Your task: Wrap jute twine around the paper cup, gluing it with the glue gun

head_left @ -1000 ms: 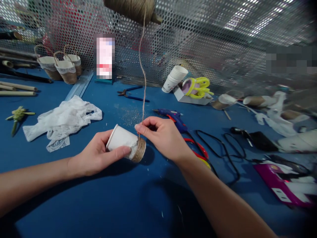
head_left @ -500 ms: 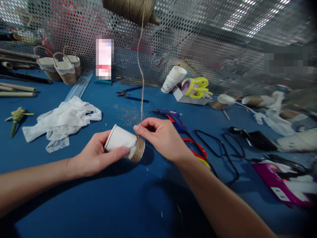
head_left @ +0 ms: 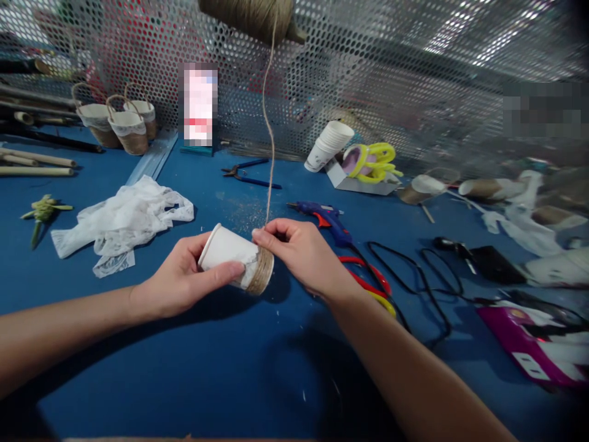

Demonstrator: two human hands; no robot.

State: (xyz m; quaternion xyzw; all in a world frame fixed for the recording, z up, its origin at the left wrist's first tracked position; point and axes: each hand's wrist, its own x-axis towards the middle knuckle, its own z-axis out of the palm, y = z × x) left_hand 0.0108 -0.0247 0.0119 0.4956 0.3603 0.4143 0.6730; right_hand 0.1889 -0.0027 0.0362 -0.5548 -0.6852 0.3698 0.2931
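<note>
A white paper cup (head_left: 226, 248) lies tilted on its side in my left hand (head_left: 177, 276), its rim toward the left. Several turns of brown twine (head_left: 260, 271) wrap the cup's base end. My right hand (head_left: 299, 252) pinches the strand of twine (head_left: 270, 147) just above the wrapped part, with thumb and forefinger closed. That strand runs up to a large twine spool (head_left: 251, 17) hanging at the top. Beneath the right hand, the far side of the cup's base is partly hidden.
White lace (head_left: 126, 218) lies left of the cup. A blue glue gun (head_left: 326, 220) and pliers (head_left: 251, 174) are beyond my hands. Stacked paper cups (head_left: 329, 144) lean behind. Twine-covered baskets (head_left: 129, 132) stand back left. A purple power strip (head_left: 518, 344) lies at right.
The view has shifted slightly, so everything sits a little further right. My right fingers stay on the twine, and the cup has turned slightly in my left hand.
</note>
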